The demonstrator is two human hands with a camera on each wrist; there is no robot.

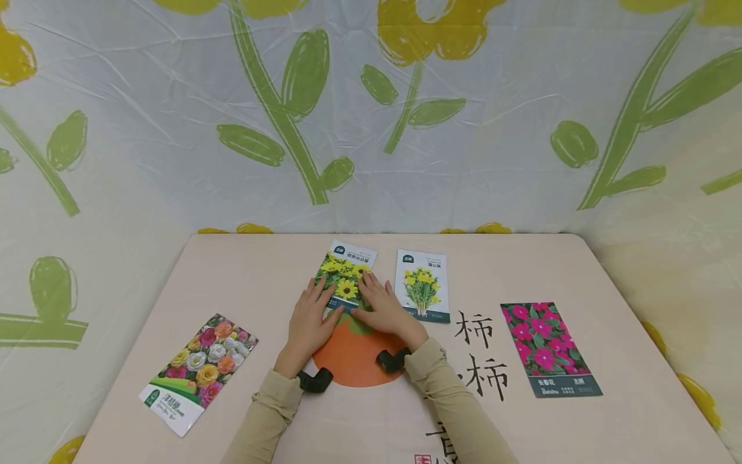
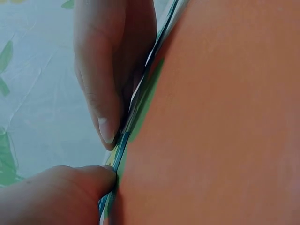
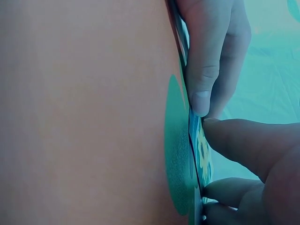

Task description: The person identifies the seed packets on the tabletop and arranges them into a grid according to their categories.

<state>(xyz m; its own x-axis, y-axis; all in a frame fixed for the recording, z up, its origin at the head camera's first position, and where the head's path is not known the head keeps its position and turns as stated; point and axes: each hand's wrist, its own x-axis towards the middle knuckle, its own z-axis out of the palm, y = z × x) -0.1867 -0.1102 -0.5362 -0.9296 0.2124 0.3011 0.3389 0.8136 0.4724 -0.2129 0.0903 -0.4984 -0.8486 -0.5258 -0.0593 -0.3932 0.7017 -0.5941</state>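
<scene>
two hands (image 1: 312, 328) (image 1: 387, 314) touch the sunflower packet's (image 1: 346, 288) edges, dandelion packet (image 1: 422, 285) just apart.

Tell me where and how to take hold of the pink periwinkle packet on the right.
Probably by its near edge, at the dark label band, coming from the person's side with the right hand, thumb slipped beneath, fingers above. The periwinkle packet lies flat and thin on the table, that short edge toward the person.

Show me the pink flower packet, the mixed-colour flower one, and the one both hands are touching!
Pink flower packet (image 1: 545, 348), head view: on its printed blossoms.
Mixed-colour flower packet (image 1: 203, 372), head view: on its printed blossoms.
Touched packet (image 1: 346, 277), head view: on its yellow flower picture.
</scene>
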